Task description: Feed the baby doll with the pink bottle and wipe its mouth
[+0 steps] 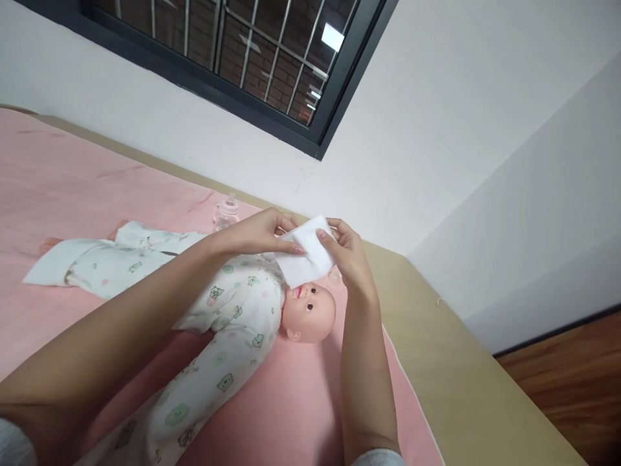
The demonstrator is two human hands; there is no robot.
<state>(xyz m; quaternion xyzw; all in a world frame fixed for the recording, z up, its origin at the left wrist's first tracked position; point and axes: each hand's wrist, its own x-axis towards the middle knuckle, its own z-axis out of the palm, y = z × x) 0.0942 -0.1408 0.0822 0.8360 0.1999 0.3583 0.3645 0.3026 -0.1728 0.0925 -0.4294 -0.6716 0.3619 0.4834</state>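
Both my hands hold a folded white tissue (310, 262) up above a baby doll (314, 317). My left hand (272, 232) pinches its left side, thumb lying on the front face. On the right side, my right hand (348, 251) grips it between thumb and fingers. The doll lies on its back, head toward the right, in white pyjamas (247, 291) printed with green bears. The tissue hides part of the doll's chin and neck, and my left forearm crosses in front of its body.
A baby bottle (227, 212) with a pink collar stands beyond my left wrist. A pink cloth (272, 401) covers much of the wooden table (451, 375). Behind are a white wall (388, 162) and a dark-framed barred window (310, 139). Something small and clear (334, 276) lies behind the doll's head.
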